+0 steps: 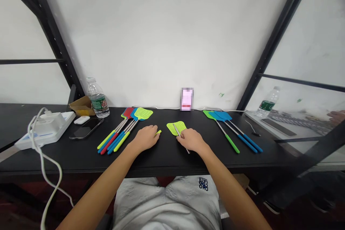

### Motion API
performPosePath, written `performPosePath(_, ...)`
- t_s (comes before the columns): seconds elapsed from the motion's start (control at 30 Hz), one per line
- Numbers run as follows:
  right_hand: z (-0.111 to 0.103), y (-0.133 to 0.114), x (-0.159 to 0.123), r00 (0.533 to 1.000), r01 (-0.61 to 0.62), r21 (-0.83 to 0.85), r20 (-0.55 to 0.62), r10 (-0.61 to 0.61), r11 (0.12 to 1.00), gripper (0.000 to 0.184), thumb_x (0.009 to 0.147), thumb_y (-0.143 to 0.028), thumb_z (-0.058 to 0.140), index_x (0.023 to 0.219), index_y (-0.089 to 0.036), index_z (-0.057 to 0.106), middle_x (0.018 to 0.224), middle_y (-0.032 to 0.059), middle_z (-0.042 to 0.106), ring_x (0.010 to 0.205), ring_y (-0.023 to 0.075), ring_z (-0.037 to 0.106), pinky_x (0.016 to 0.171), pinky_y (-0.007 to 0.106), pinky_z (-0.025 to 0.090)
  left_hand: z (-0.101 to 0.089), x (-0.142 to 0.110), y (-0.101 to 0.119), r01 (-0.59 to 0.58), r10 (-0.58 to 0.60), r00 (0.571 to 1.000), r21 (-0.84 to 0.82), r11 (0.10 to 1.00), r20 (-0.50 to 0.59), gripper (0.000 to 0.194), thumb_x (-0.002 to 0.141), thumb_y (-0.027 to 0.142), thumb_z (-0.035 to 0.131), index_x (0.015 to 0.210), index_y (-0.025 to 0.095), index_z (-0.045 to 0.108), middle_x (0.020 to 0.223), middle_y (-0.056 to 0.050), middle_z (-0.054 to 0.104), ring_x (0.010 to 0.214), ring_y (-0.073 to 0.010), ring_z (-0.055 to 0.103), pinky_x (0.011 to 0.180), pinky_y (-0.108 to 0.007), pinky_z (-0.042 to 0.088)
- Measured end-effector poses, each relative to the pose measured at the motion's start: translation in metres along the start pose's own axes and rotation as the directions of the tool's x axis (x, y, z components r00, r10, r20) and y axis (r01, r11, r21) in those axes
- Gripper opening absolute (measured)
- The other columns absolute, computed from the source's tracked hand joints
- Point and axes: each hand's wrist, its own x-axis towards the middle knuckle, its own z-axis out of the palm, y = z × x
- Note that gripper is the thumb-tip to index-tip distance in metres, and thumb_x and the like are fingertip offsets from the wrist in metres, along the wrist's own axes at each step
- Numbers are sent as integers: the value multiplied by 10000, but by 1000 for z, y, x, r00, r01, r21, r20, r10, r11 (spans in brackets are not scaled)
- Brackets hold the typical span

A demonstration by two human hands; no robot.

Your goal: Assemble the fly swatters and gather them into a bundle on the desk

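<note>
My right hand [191, 140] is closed around the metal shaft of a fly swatter. The swatter's yellow-green mesh head [180, 128] rests on the black tabletop, and the shaft's lower end sticks out below my fingers. To its left, my left hand [147, 137] is curled over a yellow-green piece [158, 132], apparently a handle, with only one end showing past the fingertips. Beside that hand lies a row of fly swatters [118, 133] in yellow, blue and red. Farther right are a green-handled swatter [232, 143] and two blue swatters [246, 142].
At the left are a water bottle [98, 100], a phone [86, 128], a white case [82, 120], a cardboard box [82, 107] and a power strip [54, 133] with white cables. A blurred-out phone [187, 99] leans against the wall. Black metal posts [266, 50] flank the table.
</note>
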Motion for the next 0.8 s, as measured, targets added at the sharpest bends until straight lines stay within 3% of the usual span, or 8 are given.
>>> performPosePath(0.8, -1, -3, 0, 1000, -15, -19, 9, 15, 1000, 334, 880, -433, 474, 787, -200, 694, 874, 103, 713, 780, 236, 659, 584, 278, 381, 1, 0, 0, -4, 4, 1000, 30, 1000, 7, 231, 949, 371, 384, 842, 199, 493, 935, -99, 636, 862, -252, 621, 676, -323, 412)
